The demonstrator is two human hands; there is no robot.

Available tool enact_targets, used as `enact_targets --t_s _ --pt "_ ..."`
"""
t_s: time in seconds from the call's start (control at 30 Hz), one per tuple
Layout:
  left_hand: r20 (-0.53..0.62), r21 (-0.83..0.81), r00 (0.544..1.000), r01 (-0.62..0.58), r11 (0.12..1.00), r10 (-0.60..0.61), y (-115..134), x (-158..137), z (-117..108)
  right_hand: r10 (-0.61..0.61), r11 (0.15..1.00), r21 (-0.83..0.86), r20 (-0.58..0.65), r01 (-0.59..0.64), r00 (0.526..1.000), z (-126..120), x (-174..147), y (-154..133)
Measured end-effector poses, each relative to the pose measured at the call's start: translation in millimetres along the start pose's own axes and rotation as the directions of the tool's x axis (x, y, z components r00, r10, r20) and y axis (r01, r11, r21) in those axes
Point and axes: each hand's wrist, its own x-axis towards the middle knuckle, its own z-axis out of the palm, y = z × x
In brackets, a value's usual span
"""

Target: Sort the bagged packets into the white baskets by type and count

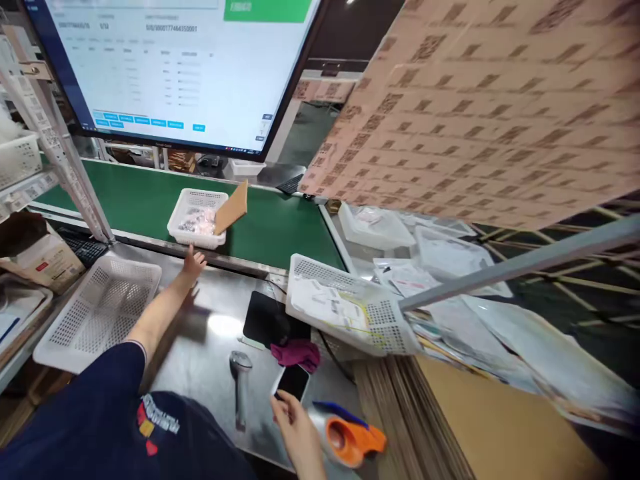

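My left hand reaches out to the near side of a white perforated basket on the green conveyor belt. Its fingers are apart and hold nothing; whether they touch the rim I cannot tell. Small plastic-wrapped items lie in that basket, with a brown cardboard piece sticking up. Low in the middle, my right hand has its thumb and forefinger closed at the lower edge of a dark-screened phone. A purple cloth lies right behind the phone. Left of this hand is a grey barcode scanner.
An orange tape dispenser and a blue pen-like object sit at lower right, beside stacked cardboard. A white basket with papers stands centre right, another basket at left. A monitor and a printed cardboard panel overhang.
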Motion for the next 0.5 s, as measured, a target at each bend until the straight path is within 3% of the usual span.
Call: enact_targets --t_s 0.1,0.17,0.23,0.3,0.37,0.43,0.5 --pt "0.162 -0.035 0.983 0.098 0.995 -0.091 1.4 -28.9 14.6 -0.002 0.999 0.046 -0.013 0.002 1.0 12.7 33.5 4.4" --pt "0.209 -0.014 0.971 0.117 0.993 -0.112 -18.6 -71.8 11.8 -0.02 0.999 0.037 -0.074 0.023 0.997 22.7 70.5 3.6" --pt "0.198 0.038 0.974 0.108 0.993 -0.113 -52.7 -116.2 -5.6 -0.08 0.997 0.007 -0.131 0.082 0.988 33.6 112.9 -0.1" --pt "0.183 0.189 0.983 -0.023 0.982 -0.012 -91.9 -148.5 -39.5 -0.161 0.987 -0.055 -0.166 0.154 0.973 45.1 153.2 -2.9" --pt "0.07 0.347 0.997 -0.066 0.935 0.044 -124.9 -164.6 -89.4 -0.244 0.963 -0.154 -0.149 0.221 0.958 57.0 186.6 0.2" --pt "-0.208 0.542 0.978 0.089 0.836 0.031 -145.2 -172.7 -151.6 -0.329 0.92 -0.264 -0.113 0.291 0.937 67.9 211.1 9.8" --pt "-0.472 0.644 0.882 0.348 0.682 -0.004 -154.2 -185.6 -217.1 -0.402 0.877 -0.325 -0.094 0.353 0.911 75.4 226.9 20.8"
